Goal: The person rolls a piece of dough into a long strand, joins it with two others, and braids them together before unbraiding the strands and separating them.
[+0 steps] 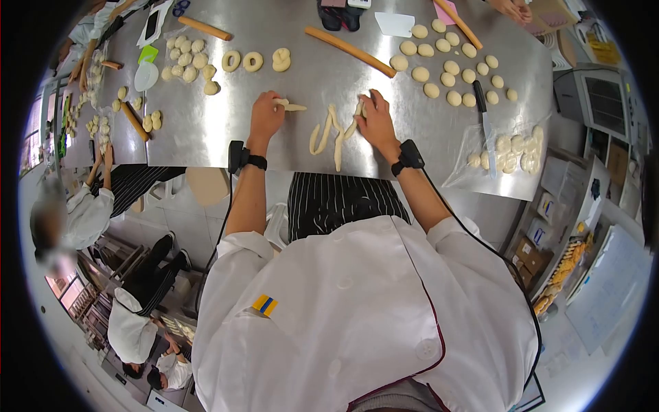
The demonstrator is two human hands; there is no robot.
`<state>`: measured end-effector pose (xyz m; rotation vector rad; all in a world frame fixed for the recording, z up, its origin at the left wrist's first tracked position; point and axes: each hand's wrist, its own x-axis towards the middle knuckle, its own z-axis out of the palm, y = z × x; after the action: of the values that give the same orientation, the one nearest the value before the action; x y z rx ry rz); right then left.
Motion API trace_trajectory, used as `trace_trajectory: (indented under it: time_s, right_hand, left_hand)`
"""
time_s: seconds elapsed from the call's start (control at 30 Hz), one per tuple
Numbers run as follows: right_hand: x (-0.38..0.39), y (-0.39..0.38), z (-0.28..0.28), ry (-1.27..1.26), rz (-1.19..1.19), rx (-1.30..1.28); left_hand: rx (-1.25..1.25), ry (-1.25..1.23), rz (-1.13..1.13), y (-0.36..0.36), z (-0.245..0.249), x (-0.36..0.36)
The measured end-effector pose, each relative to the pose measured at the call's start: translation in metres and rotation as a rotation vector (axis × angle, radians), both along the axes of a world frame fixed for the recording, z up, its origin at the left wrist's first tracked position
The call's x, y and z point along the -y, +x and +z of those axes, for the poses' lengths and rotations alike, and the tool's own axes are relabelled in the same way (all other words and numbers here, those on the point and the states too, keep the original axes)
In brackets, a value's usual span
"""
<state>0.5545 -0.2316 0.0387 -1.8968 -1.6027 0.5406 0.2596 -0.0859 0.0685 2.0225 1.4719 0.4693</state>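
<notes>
On the steel table (288, 147), my left hand (267, 113) is closed round one end of a short dough strip (295, 107), whose other end points right. My right hand (375, 118) pinches the upper end of another dough strip (351, 129). Between my hands lie more dough strips: a hooked one (318, 139) curves at the left, and a long one (338, 150) runs down toward the table's front edge. Farther back on the table are two dough rings (252, 62) and a knotted dough piece (281, 60).
Rolling pins (349, 51) lie beyond my hands. Many dough balls (451, 67) are at the right, with a knife (488, 130) across a bag of dough (511, 152). More dough balls (185, 55) sit at the left. Other people (86, 213) work at the far left; a person's hands (513, 10) show top right.
</notes>
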Motion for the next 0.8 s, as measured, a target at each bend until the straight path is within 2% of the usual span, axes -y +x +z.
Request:
trace_trajectory:
  time_s: [0.03, 0.07, 0.13, 0.27, 0.3, 0.4, 0.53, 0.6, 0.63, 0.7, 0.73, 0.8]
  right_hand:
    - [0.001, 0.000, -0.002, -0.009, 0.001, -0.001]
    - [0.001, 0.000, -0.004, -0.006, 0.095, 0.052]
    - [0.009, 0.001, -0.006, -0.009, 0.188, 0.103]
    - [0.017, 0.004, 0.000, -0.068, 0.329, 0.039]
    - [0.021, 0.002, -0.002, -0.113, 0.335, 0.085]
    - [0.027, -0.015, 0.013, -0.246, 0.307, 0.088]
    - [0.049, -0.022, 0.012, -0.274, 0.277, 0.045]
    - [0.060, -0.024, 0.023, -0.378, 0.029, -0.191]
    - [0.064, -0.027, 0.029, -0.381, 0.022, -0.191]
    - [0.071, -0.031, 0.041, -0.086, -0.323, -0.164]
    - [0.075, -0.025, 0.034, 0.025, -0.361, -0.135]
    - [0.095, -0.007, 0.027, 0.005, -0.405, -0.094]
  left_hand:
    - [-0.094, 0.122, -0.045, -0.001, -0.001, 0.005]
    - [-0.095, 0.114, -0.046, 0.002, -0.004, 0.014]
    - [-0.309, 0.341, -0.028, 0.029, 0.016, 0.047]
    - [-0.130, -0.086, -0.266, 0.067, -0.021, 0.106]
    - [-0.201, -0.078, -0.261, 0.076, -0.013, 0.115]
    - [-0.074, 0.015, -0.201, 0.080, -0.013, 0.129]
    - [0.066, -0.070, -0.175, 0.074, -0.007, 0.118]
    - [0.131, -0.110, -0.180, 0.067, -0.004, 0.109]
    - [0.176, -0.105, -0.136, 0.062, -0.002, 0.107]
    - [0.223, -0.107, -0.097, 0.050, -0.001, 0.104]
    - [0.244, -0.074, -0.059, 0.039, -0.003, 0.103]
    - [0.263, -0.037, -0.018, 0.017, -0.008, 0.098]
